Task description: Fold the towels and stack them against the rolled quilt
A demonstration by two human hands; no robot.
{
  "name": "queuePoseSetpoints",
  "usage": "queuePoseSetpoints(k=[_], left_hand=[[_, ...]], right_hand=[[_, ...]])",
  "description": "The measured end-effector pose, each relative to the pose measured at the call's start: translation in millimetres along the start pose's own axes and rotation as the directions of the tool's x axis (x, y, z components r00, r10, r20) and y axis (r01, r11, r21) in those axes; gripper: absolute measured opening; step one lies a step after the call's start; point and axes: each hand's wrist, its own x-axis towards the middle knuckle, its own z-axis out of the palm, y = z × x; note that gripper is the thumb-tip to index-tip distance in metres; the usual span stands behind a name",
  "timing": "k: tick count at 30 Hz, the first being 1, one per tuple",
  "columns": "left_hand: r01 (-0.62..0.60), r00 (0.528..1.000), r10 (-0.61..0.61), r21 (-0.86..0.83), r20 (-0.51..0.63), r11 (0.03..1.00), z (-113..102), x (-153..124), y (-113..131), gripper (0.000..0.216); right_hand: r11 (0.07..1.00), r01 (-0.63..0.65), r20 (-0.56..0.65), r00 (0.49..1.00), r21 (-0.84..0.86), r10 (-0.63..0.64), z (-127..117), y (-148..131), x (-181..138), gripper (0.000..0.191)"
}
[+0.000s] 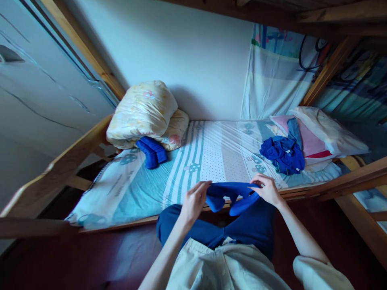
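My left hand [194, 201] and my right hand [266, 188] both grip a small blue garment [231, 195], stretched between them over the near edge of the bed. Its two ends hang down below my fingers. On the bed, a folded blue piece [151, 151] lies by the rolled yellow duvet [145, 114] at the left. A crumpled heap of blue clothes [284, 155] lies at the right, next to the pillows.
The mattress has a striped sheet [208, 155] and sits in a wooden bunk frame [60, 165]. Pillows [317, 135] lie at the right end. A white wardrobe [36, 92] stands at the left. Cloth hangs on the wall at the back right.
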Motion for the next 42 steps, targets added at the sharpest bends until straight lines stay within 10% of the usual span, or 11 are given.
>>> queuePoseSetpoints(k=[10,18,30,37,42], left_hand=[[-0.199,0.976,0.215,0.275,-0.027,0.941,-85,6,10,0.04],[-0.265,0.96,0.209,0.36,0.189,0.894,-144,-8,-45,0.05],[-0.157,0.986,0.114,0.419,0.124,0.894,-131,-37,-91,0.023],[-0.183,0.945,0.119,0.19,0.304,0.965,-134,-47,-98,0.024],[-0.227,0.952,0.133,0.346,0.275,0.91,-137,-54,-113,0.025]], right_hand=[[0.973,-0.071,0.116,0.988,-0.218,0.098,-5,18,-23,0.015],[0.924,-0.143,0.184,0.958,-0.356,0.22,-29,27,-41,0.018],[0.909,-0.26,0.182,0.926,-0.327,0.33,-80,22,-63,0.054],[0.923,-0.337,0.134,0.922,-0.186,0.363,-118,10,-72,0.048],[0.916,-0.306,0.199,0.911,-0.26,0.361,-125,11,-74,0.04]])
